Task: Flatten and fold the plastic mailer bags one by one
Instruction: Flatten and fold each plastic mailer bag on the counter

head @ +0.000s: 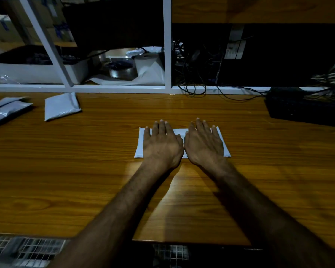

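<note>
From the head camera, a small white folded plastic mailer bag (140, 144) lay flat on the brown wood-grain table (85, 171), near the middle and a little toward the far side. The left hand (161, 145) and the right hand (204, 144) lay side by side on top of it, palms down, thumbs nearly touching at the bag's centre. Both hands were spread flat with fingers straight and reaching to the bag's far edge; neither gripped or pinched anything, they only pressed on the plastic.

The step looked like pressing the fold flat. To do it well, the palms would probably need to slide outward from the centre toward the two short ends, pushing trapped air out and setting the crease, with even weight so the slick plastic did not skid on the table.

Well apart at the far left lay a grey folded mailer bag (61, 108) and a few more grey mailer bags (6, 111).
</note>
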